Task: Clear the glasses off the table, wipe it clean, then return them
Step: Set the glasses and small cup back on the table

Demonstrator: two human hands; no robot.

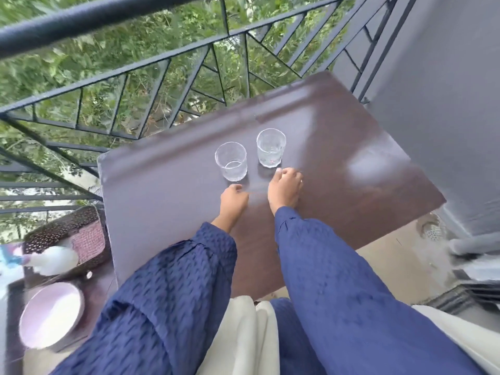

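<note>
Your left hand and right hand hover empty, fingers loosely curled, over the brown desk; the two glasses stand upright side by side just beyond them.

Clear textured glasses; glossy brown table

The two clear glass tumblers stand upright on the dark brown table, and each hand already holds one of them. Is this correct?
Not quite. In the head view, left hand and right hand are empty, just short of the upright clear glass tumblers on the dark brown table.
</note>
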